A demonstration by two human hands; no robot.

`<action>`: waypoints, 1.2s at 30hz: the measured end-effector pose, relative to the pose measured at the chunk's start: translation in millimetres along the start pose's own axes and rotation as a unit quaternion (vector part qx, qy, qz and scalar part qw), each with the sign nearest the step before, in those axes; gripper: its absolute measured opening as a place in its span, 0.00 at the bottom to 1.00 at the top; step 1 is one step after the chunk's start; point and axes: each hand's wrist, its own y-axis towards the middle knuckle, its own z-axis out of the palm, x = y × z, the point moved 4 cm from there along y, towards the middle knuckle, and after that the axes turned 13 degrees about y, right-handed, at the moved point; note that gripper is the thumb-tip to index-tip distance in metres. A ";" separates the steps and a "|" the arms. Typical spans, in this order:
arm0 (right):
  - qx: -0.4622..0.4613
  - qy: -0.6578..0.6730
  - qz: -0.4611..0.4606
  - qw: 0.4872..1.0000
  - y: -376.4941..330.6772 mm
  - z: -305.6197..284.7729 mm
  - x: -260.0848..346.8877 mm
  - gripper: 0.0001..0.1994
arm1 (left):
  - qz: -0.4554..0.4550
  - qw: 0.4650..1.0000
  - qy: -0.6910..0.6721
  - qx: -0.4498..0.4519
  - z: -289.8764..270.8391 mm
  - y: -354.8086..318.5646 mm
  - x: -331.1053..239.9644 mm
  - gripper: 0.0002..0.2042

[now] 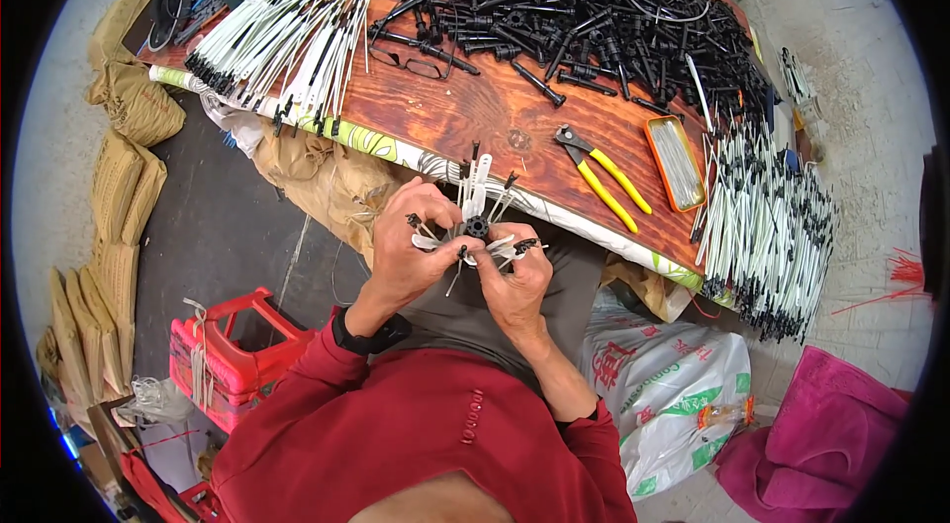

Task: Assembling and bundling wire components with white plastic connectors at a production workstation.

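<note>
- The left hand (416, 238) grasped a black hub (477, 227) with white ribs from its left side, the thumb just below it.
- The right hand (513, 284) pinched the same piece at its lower right, the thumb and bent fingers gathered on the ribs there.
- The hub was above the lap, just off the near edge of the table (450, 117); its black-tipped ribs spread outward.
- A white bag (683, 399) on the floor at right bore the clearest print: large red characters, with green lettering and green blocks beside them.
- On the table, pliers (616, 189) with yellow handles lay near an orange tray (691, 205) of thin, pale pieces.
- Glasses (423, 66) lay between the left bundle (287, 33) of white ribs and the heap (594, 8) of black parts.
- A second bundle (767, 226) covered the table's right end, tips hanging past the edge.
</note>
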 end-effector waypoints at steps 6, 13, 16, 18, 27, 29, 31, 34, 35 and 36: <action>-0.001 -0.015 -0.021 1.000 -0.4 1.5 -0.5 0.10 | -0.024 1.000 -0.017 0.003 2.5 0.1 2.9 0.22; 0.016 -0.044 -0.036 0.998 -1.5 1.5 0.8 0.13 | -0.016 0.999 0.028 0.026 0.9 9.2 -1.3 0.19; 0.030 -0.041 -0.032 0.998 -4.1 -2.6 7.3 0.14 | -0.010 0.999 0.000 0.039 -0.7 9.9 -4.4 0.17; 0.050 -0.001 0.037 0.998 -4.1 -6.5 12.7 0.15 | -0.018 0.998 -0.003 0.053 -0.1 9.9 -2.4 0.17; 0.234 0.074 0.135 0.960 -0.5 -32.3 36.2 0.24 | 0.006 0.988 -0.041 0.150 -5.1 16.2 -5.3 0.15; 0.269 0.030 0.105 0.957 3.7 -41.5 45.8 0.26 | 0.010 0.984 -0.058 0.169 -3.2 15.1 -4.0 0.15; 0.337 -0.058 0.039 0.939 5.3 -46.9 59.0 0.30 | 0.024 0.965 -0.137 0.224 1.7 11.2 -4.1 0.14; 0.410 -0.145 0.028 0.900 15.1 -53.6 71.4 0.29 | 0.041 0.943 -0.188 0.271 2.9 11.5 -6.9 0.14; 0.446 -0.188 0.019 0.875 16.0 -53.5 71.3 0.28 | 0.051 0.937 -0.196 0.286 2.1 12.8 -9.8 0.14; 0.446 -0.188 0.022 0.875 16.8 -53.6 67.5 0.28 | 0.061 0.930 -0.204 0.300 2.3 12.9 -11.4 0.14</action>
